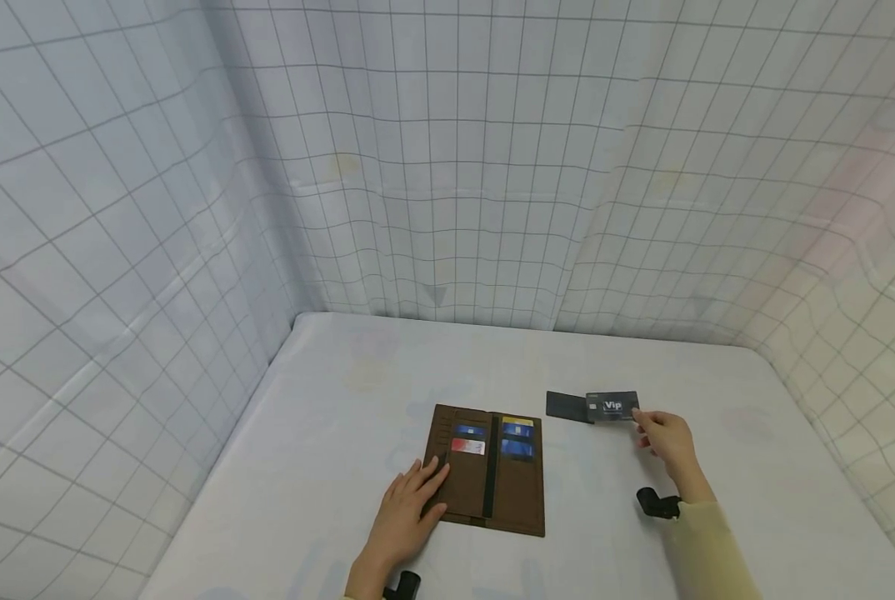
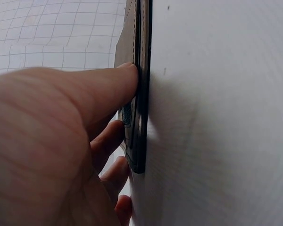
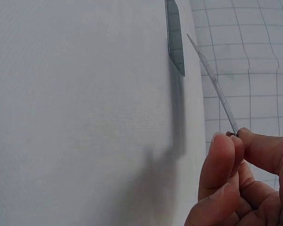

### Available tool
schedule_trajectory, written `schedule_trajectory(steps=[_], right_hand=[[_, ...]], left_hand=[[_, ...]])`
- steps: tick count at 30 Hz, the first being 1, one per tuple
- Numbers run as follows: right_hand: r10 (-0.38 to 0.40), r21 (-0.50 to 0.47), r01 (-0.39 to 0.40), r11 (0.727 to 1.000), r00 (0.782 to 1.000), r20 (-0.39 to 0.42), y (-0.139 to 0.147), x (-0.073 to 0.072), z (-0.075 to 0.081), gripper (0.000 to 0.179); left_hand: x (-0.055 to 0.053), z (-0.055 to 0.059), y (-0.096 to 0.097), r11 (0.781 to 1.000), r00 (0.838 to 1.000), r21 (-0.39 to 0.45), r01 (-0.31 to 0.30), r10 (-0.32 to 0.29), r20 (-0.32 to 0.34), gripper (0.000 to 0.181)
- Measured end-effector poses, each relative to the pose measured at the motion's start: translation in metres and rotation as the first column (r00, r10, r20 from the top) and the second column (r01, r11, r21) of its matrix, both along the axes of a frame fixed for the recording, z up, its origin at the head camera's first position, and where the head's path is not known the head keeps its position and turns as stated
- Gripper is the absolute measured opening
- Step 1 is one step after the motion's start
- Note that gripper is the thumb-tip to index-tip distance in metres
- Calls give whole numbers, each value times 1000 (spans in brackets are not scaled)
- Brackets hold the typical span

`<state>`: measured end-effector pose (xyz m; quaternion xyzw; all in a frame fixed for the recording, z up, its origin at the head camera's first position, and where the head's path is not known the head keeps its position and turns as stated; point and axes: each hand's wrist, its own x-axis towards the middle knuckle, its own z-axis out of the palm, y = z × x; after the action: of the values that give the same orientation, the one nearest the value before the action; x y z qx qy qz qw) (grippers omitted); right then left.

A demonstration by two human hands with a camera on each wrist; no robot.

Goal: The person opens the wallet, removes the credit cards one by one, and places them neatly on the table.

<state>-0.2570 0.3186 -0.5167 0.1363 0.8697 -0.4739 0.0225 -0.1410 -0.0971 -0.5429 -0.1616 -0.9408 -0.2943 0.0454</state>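
A brown bifold wallet (image 1: 518, 500) lies spread on the table, with several bank cards in its slots on both halves. My left hand (image 1: 406, 510) rests on the wallet's left edge, fingers spread; the left wrist view has the thumb (image 2: 125, 82) on its surface. Between the thumb and fingers of my right hand (image 1: 667, 437), a black card marked "Vip" (image 1: 612, 407) is pinched by its right end. Edge-on in the right wrist view, that card (image 3: 217, 92) is tilted and raised off the table. A second black card (image 1: 566, 406) lies flat just left of it, partly overlapped in the head view.
The white table (image 1: 387, 358) is enclosed by white curtains with a grey grid (image 1: 447, 167) at the back and sides. A black wrist device (image 1: 659, 503) sits at the right sleeve, and another (image 1: 404, 585) at the left wrist.
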Motion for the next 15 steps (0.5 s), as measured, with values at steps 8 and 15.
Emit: schedule_trajectory(steps=[8, 15], right_hand=[[-34, -10, 34, 999, 999, 22, 10, 3, -2, 57], [-43, -10, 44, 999, 999, 28, 13, 4, -3, 56]], left_hand=[[0, 0, -1, 1000, 1000, 2, 3, -3, -3, 50], [0, -1, -1, 1000, 1000, 11, 4, -4, -5, 50]])
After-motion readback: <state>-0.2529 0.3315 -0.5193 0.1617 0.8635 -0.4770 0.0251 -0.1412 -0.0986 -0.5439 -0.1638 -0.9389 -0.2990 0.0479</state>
